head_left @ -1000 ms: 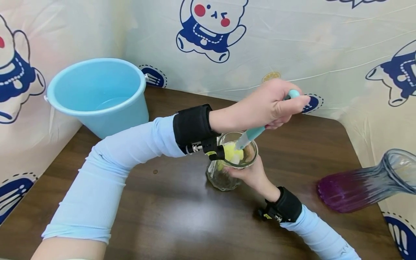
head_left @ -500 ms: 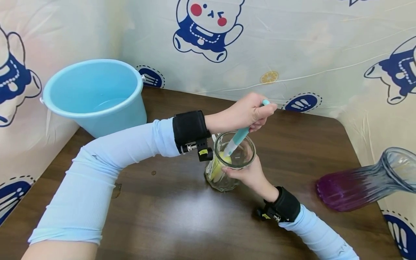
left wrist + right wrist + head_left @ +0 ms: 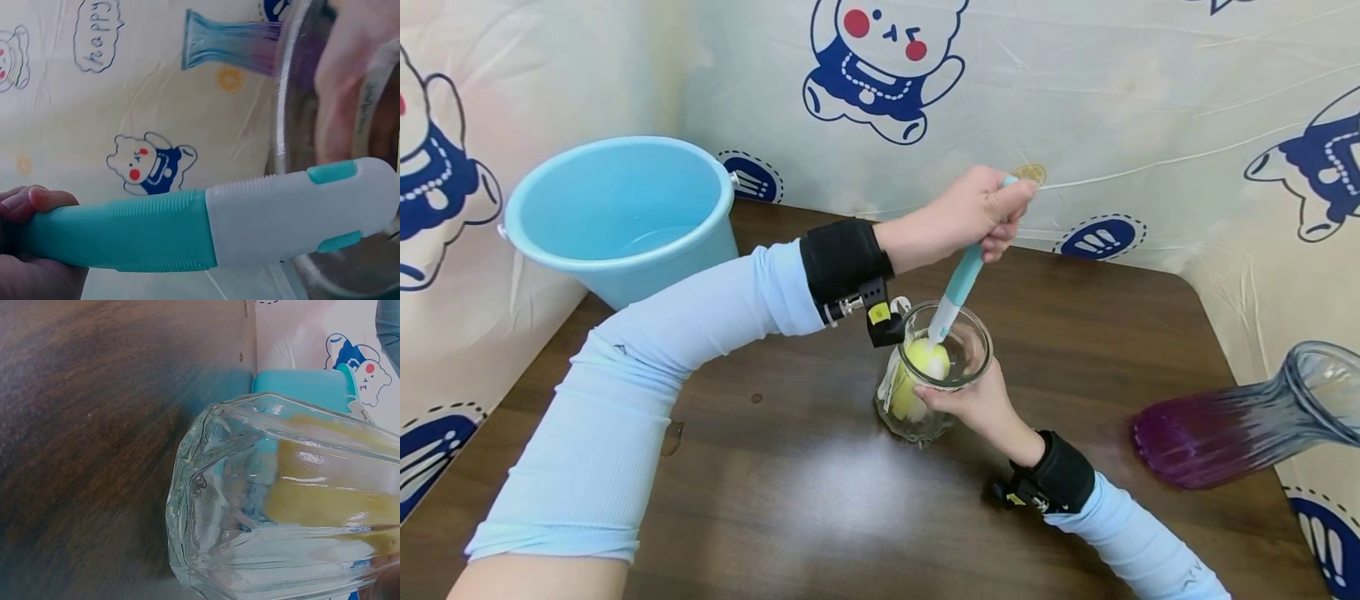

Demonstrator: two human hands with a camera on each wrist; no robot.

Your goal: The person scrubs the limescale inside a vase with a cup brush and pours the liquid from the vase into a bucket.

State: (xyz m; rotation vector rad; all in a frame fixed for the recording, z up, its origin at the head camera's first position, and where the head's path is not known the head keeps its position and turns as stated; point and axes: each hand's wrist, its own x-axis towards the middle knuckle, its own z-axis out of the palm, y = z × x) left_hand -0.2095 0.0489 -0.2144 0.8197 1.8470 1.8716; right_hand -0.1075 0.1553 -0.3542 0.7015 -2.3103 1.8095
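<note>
My left hand (image 3: pixel 976 215) grips the teal end of a sponge bottle brush (image 3: pixel 962 277), its handle slanting down into a clear glass vase (image 3: pixel 919 427). The brush's yellow-and-white sponge head (image 3: pixel 917 379) is inside the vase, below the rim. Around the vase's upper side, my right hand (image 3: pixel 981 402) holds it; some fingers show only through the glass. In the left wrist view the teal and white handle (image 3: pixel 156 228) crosses to the vase mouth. The right wrist view has the faceted glass base (image 3: pixel 200 506) close to the tabletop, with yellow sponge (image 3: pixel 331 503) behind the glass.
A light blue bucket (image 3: pixel 662 275) stands at the back left of the brown table (image 3: pixel 820 508). A purple-and-blue glass vase (image 3: pixel 1217 433) is at the right edge. Small wet spots (image 3: pixel 672 437) lie left of centre. Printed curtains (image 3: pixel 1075 100) enclose the back and sides.
The left hand went left and down, pushing the sponge from the vase's mouth deep inside, then rose partway with the brush. The right hand and its vase stayed nearly in place.
</note>
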